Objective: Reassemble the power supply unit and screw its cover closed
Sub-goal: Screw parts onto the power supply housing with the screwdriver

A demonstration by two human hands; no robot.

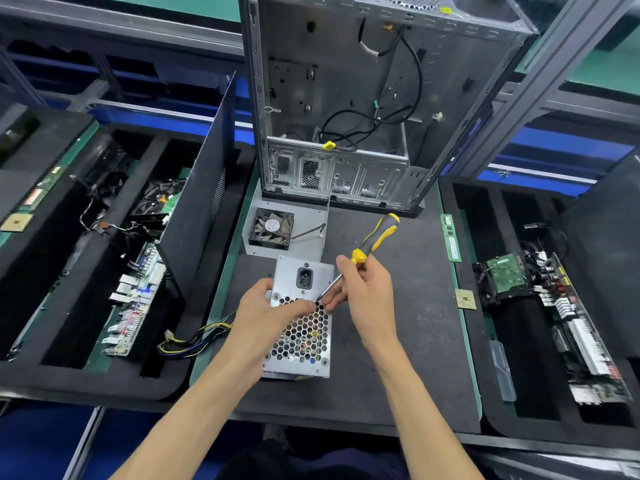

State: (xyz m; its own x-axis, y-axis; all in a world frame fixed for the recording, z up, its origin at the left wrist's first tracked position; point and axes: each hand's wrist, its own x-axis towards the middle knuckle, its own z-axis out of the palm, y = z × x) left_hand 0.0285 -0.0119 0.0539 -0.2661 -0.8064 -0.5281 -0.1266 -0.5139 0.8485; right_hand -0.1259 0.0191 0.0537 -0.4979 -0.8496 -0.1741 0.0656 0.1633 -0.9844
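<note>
I've got the power supply [300,317] lying flat on the desk [398,341] dead centre, honeycomb grille up, its long axis running away from me toward the open computer case [346,109]. Right hand [367,292] is curled round the screwdriver [360,256] low on the yellow-black handle, fingers also pinching near the shaft; the shaft slants down and to the left, tip landing at the top edge of the grille, roughly mid-width of the cover. Left hand [273,306] lies over the left half of the cover, fingers bent, fingertips meeting the tip — looks like it's steadying a screw there, but the screw itself is too small to make out. Key relation: the tip comes in tilted, not square to the cover, so my read is the handle needs to swing up over the hole before driving. Fan plate [277,230] sits just behind the unit, apart from it — cable bundle [194,337] trails off left.
</note>
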